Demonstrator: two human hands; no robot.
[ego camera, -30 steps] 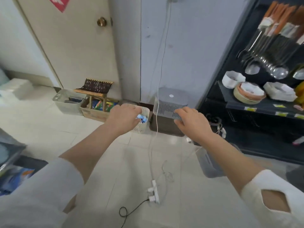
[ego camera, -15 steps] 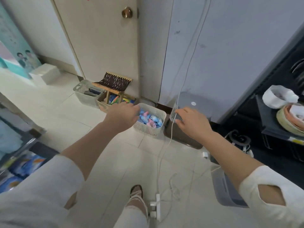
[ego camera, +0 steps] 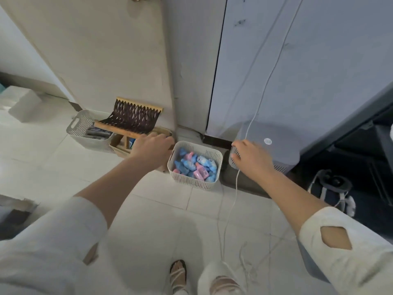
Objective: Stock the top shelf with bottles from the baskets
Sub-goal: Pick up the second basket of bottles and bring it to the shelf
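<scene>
White slatted plastic basket (ego camera: 191, 182) on tiled floor (ego camera: 53, 173), filled with small blue and pink bottles (ego camera: 196, 165). Left hand (ego camera: 152, 149) beside rim, fingers tucked under, grip unclear. Right hand (ego camera: 253, 159) loosely spread, empty, over rounded grey appliance (ego camera: 278, 135).

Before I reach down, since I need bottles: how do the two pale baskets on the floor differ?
The middle basket holds blue and pink bottles; the left basket holds dark flat items I cannot identify. The middle basket stands uncovered; the left basket is partly overlapped by a wooden rack. Both are pale slotted plastic on the tiled floor.
</scene>
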